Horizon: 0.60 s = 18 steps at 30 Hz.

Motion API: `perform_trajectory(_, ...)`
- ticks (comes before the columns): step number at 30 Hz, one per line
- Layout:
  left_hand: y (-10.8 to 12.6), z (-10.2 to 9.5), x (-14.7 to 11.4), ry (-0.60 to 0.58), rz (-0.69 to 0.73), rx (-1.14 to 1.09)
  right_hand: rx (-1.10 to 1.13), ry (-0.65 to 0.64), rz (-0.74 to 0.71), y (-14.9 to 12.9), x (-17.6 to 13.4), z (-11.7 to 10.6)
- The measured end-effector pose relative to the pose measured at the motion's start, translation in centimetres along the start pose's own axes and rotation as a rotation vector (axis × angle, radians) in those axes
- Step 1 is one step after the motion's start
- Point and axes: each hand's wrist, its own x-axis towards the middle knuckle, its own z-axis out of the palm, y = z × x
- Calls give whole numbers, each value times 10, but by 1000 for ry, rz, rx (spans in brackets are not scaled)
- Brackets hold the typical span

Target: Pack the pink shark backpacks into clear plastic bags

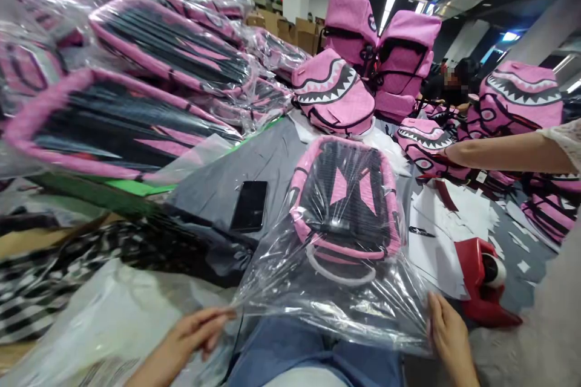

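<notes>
A pink and black backpack (347, 199) lies inside a clear plastic bag (336, 296) just in front of me, straps side up. My left hand (197, 332) pinches the bag's open edge at its left corner. At the right corner, my right hand (447, 332) grips the same edge. The bag's mouth is stretched between both hands above my blue-trousered lap.
Bagged pink backpacks (136, 115) are stacked at the left. Unbagged shark-mouth backpacks (333, 94) pile up behind and at the right. A black phone (249, 205) lies on grey cloth. A red tape dispenser (485, 281) sits at the right. Another person's arm (503, 154) reaches in from the right.
</notes>
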Motion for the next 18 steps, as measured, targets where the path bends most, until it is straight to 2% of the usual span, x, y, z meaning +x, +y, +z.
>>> perform_trajectory(2,-3,-20,8,109,33,-28,39,-67,65,4,5,-1)
perform_trajectory(4,2,-26,19,178,82,-59,65,-78,89,7,9,-4)
perform_trajectory(6,15,-17,29,184,117,-50,43,-43,62,8,11,-6)
perform_trajectory(10,44,15,46,73,261,151,-55,48,-47,0,11,-6)
perform_trajectory(13,55,21,52,162,331,236,18,92,-76,-8,14,-5)
perform_trajectory(16,58,16,52,208,330,206,208,17,7,-11,19,-8)
perform_trajectory(18,58,13,48,129,293,112,369,-93,137,-8,19,-10)
